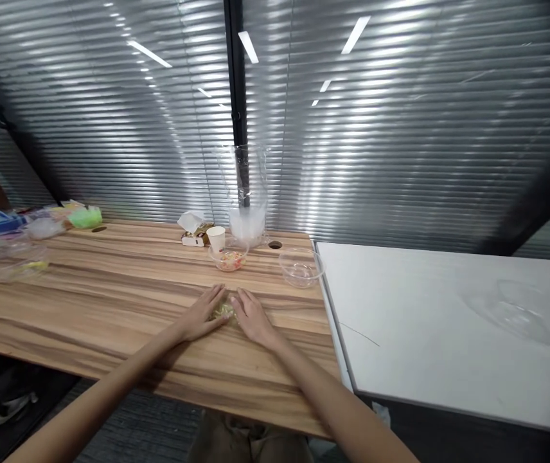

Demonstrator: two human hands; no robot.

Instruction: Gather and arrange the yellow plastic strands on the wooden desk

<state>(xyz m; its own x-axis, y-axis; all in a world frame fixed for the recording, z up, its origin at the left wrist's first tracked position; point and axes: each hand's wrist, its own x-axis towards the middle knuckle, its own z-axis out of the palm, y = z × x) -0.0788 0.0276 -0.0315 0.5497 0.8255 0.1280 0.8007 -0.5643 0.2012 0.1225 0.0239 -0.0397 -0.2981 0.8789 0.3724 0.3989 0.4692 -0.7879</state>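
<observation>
On the wooden table, a small cluster of shiny, yellowish, see-through pieces [223, 309] lies between my two hands; what they are is too small to tell. My left hand [202, 315] rests at the left of the pieces, fingers stretched forward and thumb along their near edge. At their right side lies my right hand [254, 320], fingers extended towards the left hand. Both palms face down and partly hide the pieces. Beyond the hands stands a clear bowl [229, 262] holding orange, red and pale bits. Another transparent bowl [300, 273] sits to its right.
A paper cup [216, 238] and a tissue box [195, 238] stand behind the bowl. Near the blinds is a clear plastic bag [247, 222] with whitish contents. Colourful bags and containers [9, 238] crowd the far left. A white table [414, 347] adjoins on the right, with transparent plastic ware [520, 315].
</observation>
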